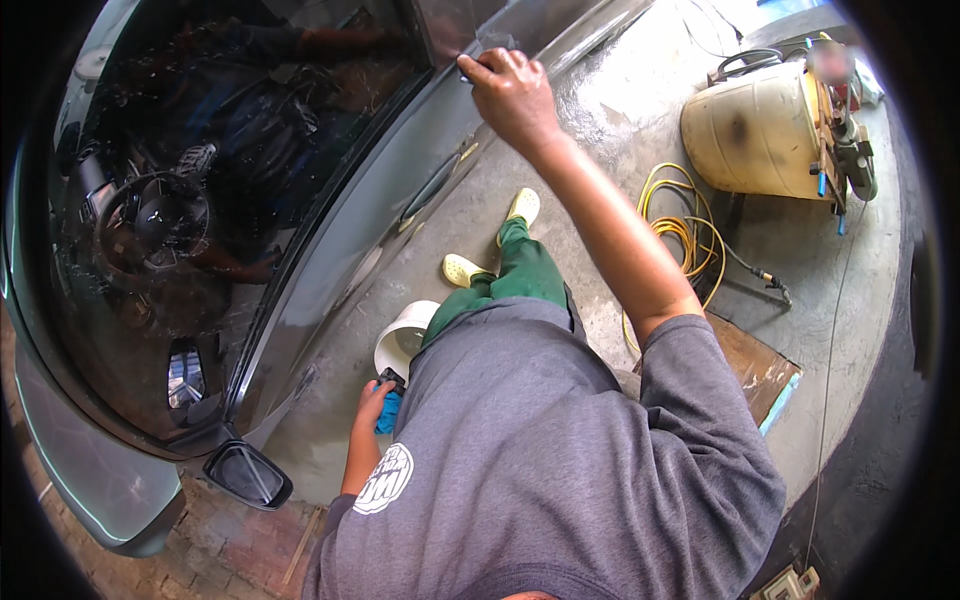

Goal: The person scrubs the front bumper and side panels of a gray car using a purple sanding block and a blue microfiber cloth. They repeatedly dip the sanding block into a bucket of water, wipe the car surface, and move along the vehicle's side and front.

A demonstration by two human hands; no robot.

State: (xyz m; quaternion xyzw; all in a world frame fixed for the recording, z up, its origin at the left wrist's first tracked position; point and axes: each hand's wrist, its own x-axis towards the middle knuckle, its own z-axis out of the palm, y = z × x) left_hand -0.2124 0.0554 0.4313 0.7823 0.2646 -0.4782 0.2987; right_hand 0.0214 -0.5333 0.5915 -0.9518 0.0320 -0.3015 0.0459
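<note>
My right hand (513,98) reaches out to the car's side, just below the window line near the rear edge of the front window. Its fingers are closed, and a small dark bit shows at the fingertips, too little to name. Low by my left side, my left hand (372,402) is closed around a blue cloth (388,414) and a black object (391,379) whose kind I cannot tell. Beside that hand stands a white bucket (392,345), partly hidden by my body. The grey car door (405,160) has a long handle (432,188) and a dark, wet-spotted window (290,150).
The car's side mirror (247,474) juts out at the lower left. A yellow hose (690,240) lies coiled on the wet concrete floor (620,130), next to a yellowish barrel (755,135) with machinery attached. A brown board (750,365) lies to my right.
</note>
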